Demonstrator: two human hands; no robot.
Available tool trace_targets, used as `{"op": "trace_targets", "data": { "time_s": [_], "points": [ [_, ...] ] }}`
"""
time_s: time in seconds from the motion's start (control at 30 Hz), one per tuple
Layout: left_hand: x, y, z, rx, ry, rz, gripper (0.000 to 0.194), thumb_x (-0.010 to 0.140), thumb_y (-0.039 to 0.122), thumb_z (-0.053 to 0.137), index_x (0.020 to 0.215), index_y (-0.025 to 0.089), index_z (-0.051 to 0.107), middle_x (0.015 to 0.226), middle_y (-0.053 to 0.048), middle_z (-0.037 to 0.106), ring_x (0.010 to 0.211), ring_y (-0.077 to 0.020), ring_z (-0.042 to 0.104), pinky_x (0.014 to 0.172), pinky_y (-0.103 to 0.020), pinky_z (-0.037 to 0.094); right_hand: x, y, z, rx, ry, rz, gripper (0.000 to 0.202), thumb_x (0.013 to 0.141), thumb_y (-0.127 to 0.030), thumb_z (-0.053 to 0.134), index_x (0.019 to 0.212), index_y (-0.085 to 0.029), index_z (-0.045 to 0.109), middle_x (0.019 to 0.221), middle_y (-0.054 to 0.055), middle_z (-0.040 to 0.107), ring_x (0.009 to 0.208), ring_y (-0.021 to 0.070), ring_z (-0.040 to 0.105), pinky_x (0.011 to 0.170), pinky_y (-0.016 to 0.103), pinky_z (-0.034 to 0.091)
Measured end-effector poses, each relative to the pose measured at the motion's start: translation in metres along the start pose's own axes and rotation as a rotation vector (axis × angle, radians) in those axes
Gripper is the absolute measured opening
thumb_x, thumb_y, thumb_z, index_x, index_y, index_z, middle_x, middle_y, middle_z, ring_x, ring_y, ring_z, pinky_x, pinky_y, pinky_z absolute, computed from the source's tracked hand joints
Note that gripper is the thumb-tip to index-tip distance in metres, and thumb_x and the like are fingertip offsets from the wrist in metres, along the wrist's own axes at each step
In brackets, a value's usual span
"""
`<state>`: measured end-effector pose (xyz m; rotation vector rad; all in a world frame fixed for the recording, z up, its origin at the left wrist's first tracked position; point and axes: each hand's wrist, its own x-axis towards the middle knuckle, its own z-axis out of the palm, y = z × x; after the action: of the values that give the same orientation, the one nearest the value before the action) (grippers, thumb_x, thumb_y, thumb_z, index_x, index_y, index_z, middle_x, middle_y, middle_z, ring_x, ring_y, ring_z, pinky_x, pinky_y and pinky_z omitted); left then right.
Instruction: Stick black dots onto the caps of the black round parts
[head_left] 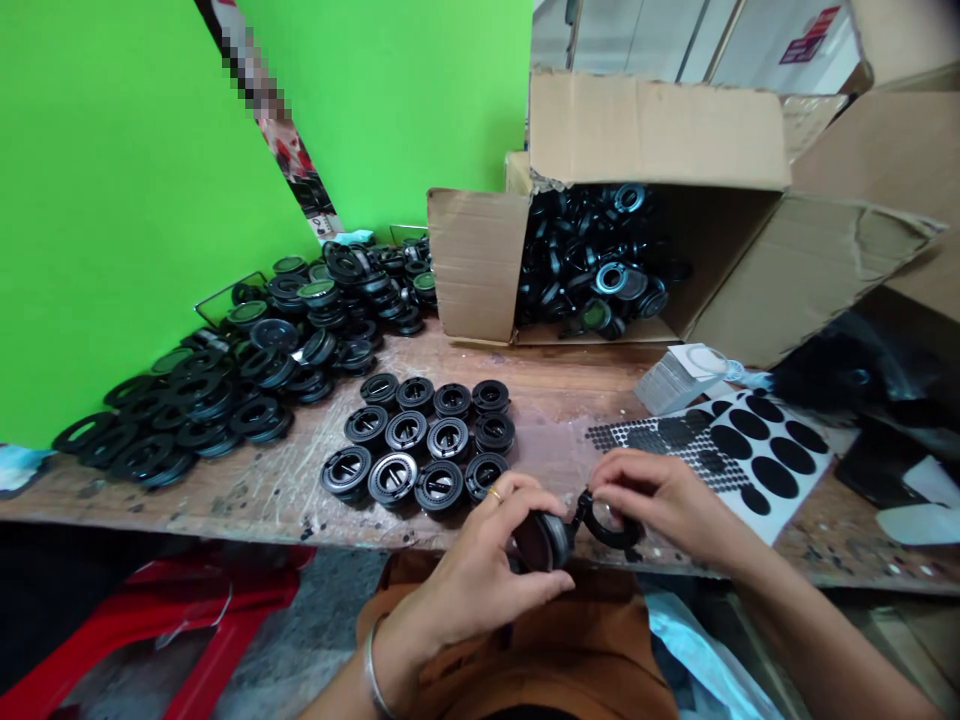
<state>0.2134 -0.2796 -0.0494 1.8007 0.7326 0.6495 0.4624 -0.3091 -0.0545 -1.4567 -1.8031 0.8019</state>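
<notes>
My left hand is closed round a black round part with a dark flat face, thumb below and fingers above. It is held tilted over the table's front edge. My right hand pinches the rim of a black ring with a clear or shiny centre. A short black piece between the two looks like a hinge or arm joining them, but I cannot tell for sure. Left of my hands, several black round parts stand in neat rows, each with a slotted middle.
A large heap of black round parts lies at the left. An open cardboard box holds more. Sheets of black round stickers and a small white box lie at the right. A red plastic chair stands below the table.
</notes>
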Motion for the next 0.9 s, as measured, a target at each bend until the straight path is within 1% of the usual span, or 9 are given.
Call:
{"op": "trace_targets", "data": {
  "time_s": [0.07,0.1,0.2,0.3,0.47,0.6,0.7,0.8,0.9],
  "points": [
    [-0.001,-0.004,0.006,-0.113,0.051,-0.160,0.036,0.070,0.027,0.078,0.100,0.025,0.058,0.096,-0.003,0.059,0.087,-0.0193,0.061,0.073,-0.029,0.052,0.015,0.020,-0.008,-0.074,0.032,0.147,0.017,0.092,-0.028,0.052,0.087,-0.019,0.065,0.070,0.001,0.065,0.056,0.0139,0.059,0.054,0.025,0.048],
    [-0.001,-0.006,0.010,-0.217,0.077,-0.260,0.034,0.073,0.031,0.075,0.098,0.025,0.053,0.088,-0.001,0.059,0.075,-0.0173,0.061,0.062,-0.027,0.052,0.024,0.031,-0.009,-0.189,0.073,0.177,0.015,0.090,-0.025,0.053,0.086,-0.018,0.065,0.072,0.002,0.066,0.060,0.0150,0.061,0.059,0.026,0.048],
    [-0.001,-0.012,0.021,-0.585,0.118,-0.484,0.034,0.079,0.045,0.066,0.092,0.026,0.041,0.066,0.005,0.053,0.050,-0.0137,0.056,0.037,-0.019,0.040,0.049,0.058,-0.003,-0.513,0.065,0.187,0.012,0.084,-0.015,0.055,0.079,-0.017,0.066,0.082,0.006,0.069,0.079,0.0186,0.063,0.073,0.027,0.045],
    [0.000,-0.015,0.026,-0.830,0.151,-0.561,0.033,0.081,0.050,0.063,0.093,0.025,0.045,0.058,0.007,0.049,0.043,-0.0107,0.052,0.032,-0.014,0.032,0.064,0.072,0.008,-0.589,0.001,0.212,0.015,0.080,-0.009,0.055,0.074,-0.016,0.067,0.082,0.009,0.070,0.082,0.0201,0.063,0.073,0.026,0.041],
    [0.003,-0.016,0.025,-1.070,0.201,-0.675,0.041,0.081,0.055,0.065,0.105,0.022,0.059,0.067,0.004,0.054,0.048,-0.0086,0.057,0.034,-0.012,0.035,0.073,0.076,0.017,-0.655,-0.041,0.260,0.017,0.078,-0.008,0.054,0.071,-0.015,0.067,0.079,0.011,0.070,0.076,0.0203,0.064,0.068,0.026,0.038],
    [0.006,-0.015,0.024,-1.213,0.217,-0.780,0.039,0.089,0.053,0.056,0.107,0.019,0.062,0.071,0.000,0.059,0.049,-0.0097,0.060,0.037,-0.014,0.044,0.074,0.072,0.019,-0.677,-0.026,0.267,0.016,0.077,-0.006,0.052,0.072,-0.014,0.065,0.077,0.012,0.069,0.071,0.0196,0.061,0.065,0.026,0.037],
    [0.007,-0.013,0.023,-1.241,0.260,-0.850,0.036,0.094,0.048,0.051,0.108,0.017,0.062,0.070,-0.003,0.062,0.047,-0.0095,0.061,0.035,-0.013,0.044,0.066,0.062,0.020,-0.687,0.027,0.260,0.015,0.080,-0.006,0.050,0.078,-0.012,0.063,0.085,0.014,0.067,0.075,0.0203,0.060,0.069,0.028,0.039],
    [0.008,-0.012,0.024,-1.233,0.312,-0.892,0.033,0.094,0.045,0.052,0.105,0.015,0.063,0.066,-0.002,0.062,0.043,-0.0084,0.059,0.031,-0.011,0.038,0.049,0.035,0.018,-0.594,0.166,0.177,0.010,0.084,-0.011,0.050,0.080,-0.015,0.059,0.089,0.011,0.063,0.084,0.0215,0.059,0.077,0.030,0.042],
    [0.007,-0.013,0.028,-1.216,0.330,-0.885,0.034,0.093,0.046,0.054,0.101,0.014,0.063,0.064,-0.001,0.060,0.041,-0.0073,0.057,0.029,-0.010,0.034,0.026,-0.004,0.021,-0.260,0.258,-0.034,0.009,0.084,-0.013,0.054,0.077,-0.020,0.055,0.088,0.005,0.062,0.091,0.0202,0.057,0.084,0.032,0.043]
  ]
}}
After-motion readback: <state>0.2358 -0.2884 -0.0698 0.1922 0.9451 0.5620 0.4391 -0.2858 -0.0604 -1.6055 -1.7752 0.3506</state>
